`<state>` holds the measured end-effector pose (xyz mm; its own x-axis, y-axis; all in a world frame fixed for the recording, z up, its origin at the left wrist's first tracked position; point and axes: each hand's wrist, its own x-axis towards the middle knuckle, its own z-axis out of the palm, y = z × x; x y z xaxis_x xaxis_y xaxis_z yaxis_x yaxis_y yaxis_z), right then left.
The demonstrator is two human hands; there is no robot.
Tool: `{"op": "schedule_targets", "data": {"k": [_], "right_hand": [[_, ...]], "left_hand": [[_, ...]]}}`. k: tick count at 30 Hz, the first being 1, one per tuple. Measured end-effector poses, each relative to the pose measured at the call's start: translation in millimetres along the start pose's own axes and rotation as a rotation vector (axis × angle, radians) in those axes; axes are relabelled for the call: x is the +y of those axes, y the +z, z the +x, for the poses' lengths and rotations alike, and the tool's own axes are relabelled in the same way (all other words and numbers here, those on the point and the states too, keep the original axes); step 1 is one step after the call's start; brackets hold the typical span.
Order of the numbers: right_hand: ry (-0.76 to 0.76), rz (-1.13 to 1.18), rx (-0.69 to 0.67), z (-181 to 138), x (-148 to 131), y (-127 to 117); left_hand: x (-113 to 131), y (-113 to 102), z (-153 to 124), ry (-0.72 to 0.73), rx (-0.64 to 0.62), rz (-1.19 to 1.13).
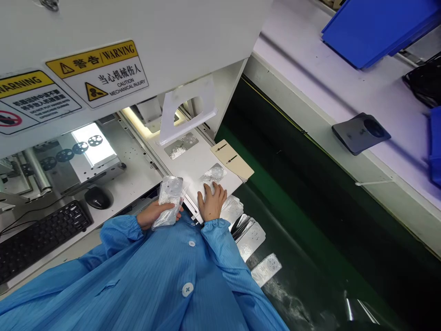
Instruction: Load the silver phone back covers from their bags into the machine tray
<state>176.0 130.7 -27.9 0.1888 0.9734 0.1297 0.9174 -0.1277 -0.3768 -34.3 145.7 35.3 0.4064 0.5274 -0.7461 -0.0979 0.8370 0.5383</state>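
Note:
My left hand is closed around a stack of clear-bagged metal plates, held upright against my blue coat. My right hand lies flat, fingers spread, on the white feed tray of the machine, touching a bagged plate there. Another bagged plate lies further in on the tray, under a white plastic guard.
Several more bagged plates lie on the dark green conveyor belt to my right. A tan card rests at the tray's edge. A keyboard and mouse sit at left. Warning labels are above. A grey holder and blue bins sit on the far bench.

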Motion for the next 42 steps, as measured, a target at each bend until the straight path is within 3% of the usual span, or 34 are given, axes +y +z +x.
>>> {"op": "schedule_targets", "data": {"k": [6, 10, 12, 15, 20, 22, 25, 28, 30, 32, 34, 37, 40, 42], "right_hand": [[0.007, 0.042, 0.016, 0.0, 1.2, 2.2], [0.017, 0.234, 0.048, 1.1, -4.0, -9.7], [0.019, 0.463, 0.033, 2.2, -7.8, -23.2], [0.067, 0.848, -0.108, 3.2, -8.7, -47.8], [0.204, 1.106, -0.273, -6.2, 13.2, -83.6], [0.281, 1.195, -0.233, -14.3, 31.0, -94.0], [0.489, 1.335, 0.022, -26.0, 69.2, -101.5], [0.711, 1.241, 0.272, -33.7, 116.3, -90.6], [0.831, 1.006, 0.241, -38.0, 143.3, -71.8], [0.888, 0.735, 0.100, -41.9, 160.7, -49.4], [0.887, 0.555, 0.013, -44.3, 168.4, -30.7], [0.828, 0.427, 0.012, -44.6, 168.0, -20.8], [0.707, 0.317, 0.055, -50.3, 157.5, -36.8], [0.617, 0.442, 0.065, -64.0, 142.7, -58.2]], "left_hand": [[0.2, 0.4, 2.7, -0.008, -0.011, 0.012], [0.6, 3.3, 3.2, -0.003, -0.064, 0.029], [0.2, 8.4, 4.5, -0.024, -0.151, 0.063], [-2.2, 21.8, 9.4, -0.043, -0.348, 0.138], [-9.5, 44.5, 18.2, -0.021, -0.558, 0.410], [-12.8, 48.2, 19.2, 0.011, -0.622, 0.570], [-18.9, 47.8, 19.1, 0.000, -0.690, 0.680], [-26.5, 43.4, 18.2, -0.056, -0.671, 0.676], [-31.4, 39.8, 17.1, -0.073, -0.616, 0.642], [-35.3, 36.5, 15.3, -0.078, -0.558, 0.580], [-37.8, 34.3, 13.3, -0.082, -0.524, 0.521], [-40.2, 35.2, 11.0, -0.116, -0.497, 0.460], [-43.7, 44.4, 11.8, -0.157, -0.475, 0.437], [-48.5, 56.8, 14.9, -0.203, -0.456, 0.442]]}}
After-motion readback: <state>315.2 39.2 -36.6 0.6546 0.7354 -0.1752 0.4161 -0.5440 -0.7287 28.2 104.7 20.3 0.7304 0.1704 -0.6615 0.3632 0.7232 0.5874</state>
